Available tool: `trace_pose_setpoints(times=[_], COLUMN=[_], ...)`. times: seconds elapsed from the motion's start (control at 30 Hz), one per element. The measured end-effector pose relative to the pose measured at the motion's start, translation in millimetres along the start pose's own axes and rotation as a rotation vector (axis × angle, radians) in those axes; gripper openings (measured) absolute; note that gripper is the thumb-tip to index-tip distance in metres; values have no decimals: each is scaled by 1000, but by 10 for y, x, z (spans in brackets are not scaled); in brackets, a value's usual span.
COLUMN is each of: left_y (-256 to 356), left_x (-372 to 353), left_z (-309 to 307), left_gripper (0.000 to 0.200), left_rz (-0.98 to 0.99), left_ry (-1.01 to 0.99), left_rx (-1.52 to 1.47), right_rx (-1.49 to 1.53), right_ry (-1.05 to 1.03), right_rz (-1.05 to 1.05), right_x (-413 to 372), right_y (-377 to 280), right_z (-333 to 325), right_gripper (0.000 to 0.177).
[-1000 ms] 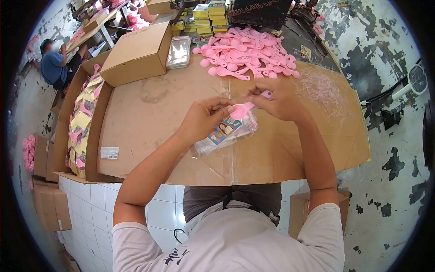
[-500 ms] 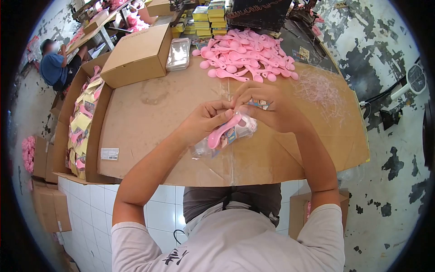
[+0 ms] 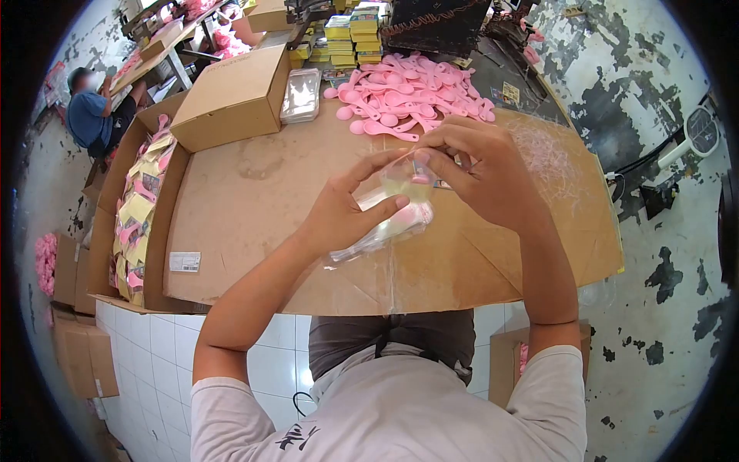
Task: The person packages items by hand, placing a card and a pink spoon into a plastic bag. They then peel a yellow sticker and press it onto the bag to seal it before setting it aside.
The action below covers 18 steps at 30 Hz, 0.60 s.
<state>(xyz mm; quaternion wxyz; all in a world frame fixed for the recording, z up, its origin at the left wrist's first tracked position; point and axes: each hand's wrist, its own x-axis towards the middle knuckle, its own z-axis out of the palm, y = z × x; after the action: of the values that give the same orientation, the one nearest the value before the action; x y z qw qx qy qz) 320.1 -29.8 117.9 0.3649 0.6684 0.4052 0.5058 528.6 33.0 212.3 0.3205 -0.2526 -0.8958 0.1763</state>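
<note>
A small clear plastic bag (image 3: 402, 183) hangs over the table, with a pale yellowish card and a bit of pink showing through it. My right hand (image 3: 481, 165) pinches the bag's upper edge between thumb and fingers. On the bag's left side is my left hand (image 3: 346, 204), its thumb and forefinger spread apart; the forefinger's tip reaches the top edge, and its other fingers are mostly hidden. Beneath both hands lies a pile of clear plastic bags (image 3: 366, 245) on the cardboard. Farther back is a heap of pink spoons (image 3: 408, 92).
At left stands an open carton (image 3: 177, 165) of packed spoons and cards. A closed carton (image 3: 227, 96) and a stack of clear packets (image 3: 300, 96) sit behind. Yellow card stacks (image 3: 354, 35) are at the back, thin plastic strips (image 3: 550, 162) at right. Another person (image 3: 88, 115) sits far left.
The pink spoon held in front of the bag now shows only partly, through the plastic. My left thumb and forefinger have spread apart; my right hand has risen slightly rightward with the bag.
</note>
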Motion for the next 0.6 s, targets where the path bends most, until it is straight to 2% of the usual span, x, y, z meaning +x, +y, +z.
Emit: trace_pose_setpoints(times=[0.13,0.17,0.23,0.27,0.33,0.47,0.6], left_y=[-30,-38,-52,-55,-44,-84,-128], left_x=[24,31,34,32,12,-12,-17], left_z=[-2,-12,25,39,26,11,12], left_gripper=[45,43,41,40,40,36,42], left_rz=[-42,-61,-81,-90,-120,-82,16], left_ry=[-14,-32,60,106,136,172,174], left_rx=[-133,-177,-277,-327,-285,36,265], right_rx=[34,42,58,-76,-346,-477,-672], right_ry=[-5,85,260,267,280,237,237], right_rz=[-48,-78,-141,-227,-397,-466,-531], right_x=[-3,0,19,24,40,71,119], right_y=[50,81,127,124,113,98,197], right_z=[125,215,387,386,374,538,681], right_gripper=[14,14,14,16,21,22,22])
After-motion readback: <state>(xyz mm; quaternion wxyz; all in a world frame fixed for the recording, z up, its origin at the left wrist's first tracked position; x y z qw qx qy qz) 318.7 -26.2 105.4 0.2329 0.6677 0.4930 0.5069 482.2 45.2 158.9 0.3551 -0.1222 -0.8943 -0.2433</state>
